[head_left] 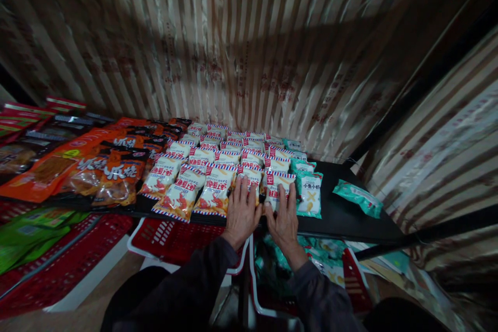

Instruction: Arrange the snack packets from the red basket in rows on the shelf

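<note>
Several white snack bags with red lettering and striped edges stand in rows on a black shelf [330, 210]. My left hand [241, 212] lies over the front of one bag [250, 172], fingers stretched out and pointing away from me. Beside it, my right hand [283, 222] rests with spread fingers on the front of another white bag [278, 180]. The two hands are close together, with a small gap between the thumbs. Just right of my right hand stands a teal and white bag [310, 194], at the front of a teal row.
A lone teal bag [358, 198] lies at the shelf's right. Orange bags [116, 176] fill the left. Below are a red basket [175, 241], another red basket [356, 282] holding teal bags, and green bags [33, 233]. Striped sheeting [233, 52] hangs behind.
</note>
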The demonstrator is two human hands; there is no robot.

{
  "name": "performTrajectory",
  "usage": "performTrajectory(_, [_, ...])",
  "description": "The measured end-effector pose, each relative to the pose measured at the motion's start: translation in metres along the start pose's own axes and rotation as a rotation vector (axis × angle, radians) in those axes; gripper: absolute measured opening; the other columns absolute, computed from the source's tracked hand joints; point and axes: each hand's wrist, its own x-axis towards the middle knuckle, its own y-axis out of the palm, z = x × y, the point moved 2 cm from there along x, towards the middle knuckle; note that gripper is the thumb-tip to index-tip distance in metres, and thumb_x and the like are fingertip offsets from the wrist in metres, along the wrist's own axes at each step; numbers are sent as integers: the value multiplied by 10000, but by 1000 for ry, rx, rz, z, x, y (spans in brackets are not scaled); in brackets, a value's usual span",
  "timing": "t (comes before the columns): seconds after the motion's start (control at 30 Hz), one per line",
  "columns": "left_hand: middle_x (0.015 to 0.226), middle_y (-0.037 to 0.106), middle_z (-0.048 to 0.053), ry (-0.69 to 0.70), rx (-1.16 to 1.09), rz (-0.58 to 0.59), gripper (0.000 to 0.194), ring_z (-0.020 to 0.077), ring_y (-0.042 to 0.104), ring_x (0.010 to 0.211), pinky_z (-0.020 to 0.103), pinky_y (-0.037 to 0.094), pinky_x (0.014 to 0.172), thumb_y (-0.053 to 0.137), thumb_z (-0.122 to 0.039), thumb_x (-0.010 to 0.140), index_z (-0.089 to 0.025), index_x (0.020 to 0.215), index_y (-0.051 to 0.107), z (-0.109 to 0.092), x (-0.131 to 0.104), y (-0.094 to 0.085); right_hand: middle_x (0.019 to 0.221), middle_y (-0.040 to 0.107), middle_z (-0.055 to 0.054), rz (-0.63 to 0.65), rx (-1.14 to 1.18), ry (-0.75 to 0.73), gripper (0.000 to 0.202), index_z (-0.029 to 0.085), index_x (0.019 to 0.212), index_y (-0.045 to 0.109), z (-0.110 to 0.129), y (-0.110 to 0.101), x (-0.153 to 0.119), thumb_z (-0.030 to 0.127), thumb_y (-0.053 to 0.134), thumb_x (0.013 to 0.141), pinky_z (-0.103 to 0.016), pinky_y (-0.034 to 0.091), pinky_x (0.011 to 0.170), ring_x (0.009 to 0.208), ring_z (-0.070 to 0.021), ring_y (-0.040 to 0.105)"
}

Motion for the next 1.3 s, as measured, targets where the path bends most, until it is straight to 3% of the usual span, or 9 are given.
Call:
performTrajectory(0.27, [1573, 201, 254, -28, -77, -75, 627, 346, 70, 1491, 564, 372, 1092, 521, -270, 915, -107, 1464, 267, 4, 2, 5, 1602, 77, -217, -26, 50, 18, 688, 189, 1527, 150, -1, 3, 3, 403, 467, 955, -579, 358, 1087, 1485, -337, 141])
performTrajectory(0.47, [1596, 73, 256, -10, -77, -77, 624, 353, -25, 1485, 583, 363, 1105, 522, -223, 916, -96, 1464, 252, 4, 4, 7, 1592, 114, -235, -22, 29, 27, 726, 180, 1528, 142, -7, 8, 4, 463, 465, 942, -607, 350, 1069, 1475, -357, 163])
performTrajectory(0.77, [1576, 191, 251, -12, -49, -27, 557, 344, 42, 1486, 591, 318, 1137, 507, -217, 912, -78, 1426, 344, 2, 6, 5, 1507, 319, -244, -3, 6, 73, 745, 142, 1523, 143, -6, 9, 8, 504, 434, 940, -575, 375, 1058, 1431, -338, 271])
performTrajectory(1.17, [1545, 278, 258, -16, -58, -9, 506, 349, 97, 1483, 556, 315, 1145, 500, -186, 894, -52, 1375, 420, -2, 10, 0, 1345, 413, -233, -57, 31, 181, 671, 124, 1497, 222, -3, 6, 9, 478, 395, 955, -502, 475, 943, 1259, -326, 442])
performTrajectory(1.3, [1566, 247, 229, -14, -65, -13, 526, 336, 90, 1487, 566, 301, 1153, 498, -198, 894, -79, 1398, 402, -2, 10, -1, 1405, 400, -247, -49, 27, 190, 711, 110, 1506, 190, -1, 5, 11, 487, 410, 945, -505, 459, 969, 1307, -338, 410])
